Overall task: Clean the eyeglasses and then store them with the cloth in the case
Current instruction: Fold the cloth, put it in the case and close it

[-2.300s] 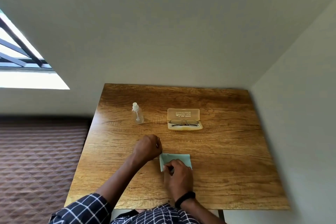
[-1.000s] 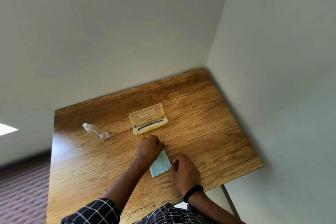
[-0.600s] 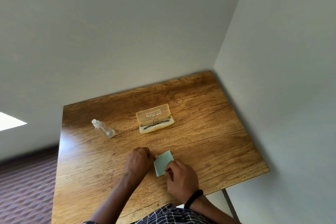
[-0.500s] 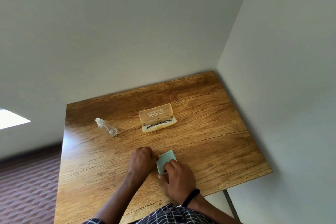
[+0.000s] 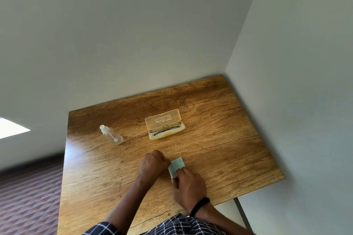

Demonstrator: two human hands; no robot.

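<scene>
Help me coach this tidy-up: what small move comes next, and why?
Probably lift the folded cloth with the right hand, which pinches its near edge, toward the open case: the eyeglasses already lie inside, and the cloth looks folded small enough to fit.

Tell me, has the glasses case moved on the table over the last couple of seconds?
No. The glasses case lies open just right of the spray bottle, toward the table's far edge, as before; only the camera view has swung.

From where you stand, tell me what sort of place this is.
Likely a plain room in a home: a wooden table set into a corner of bare walls, with patterned flooring beside it.
</scene>
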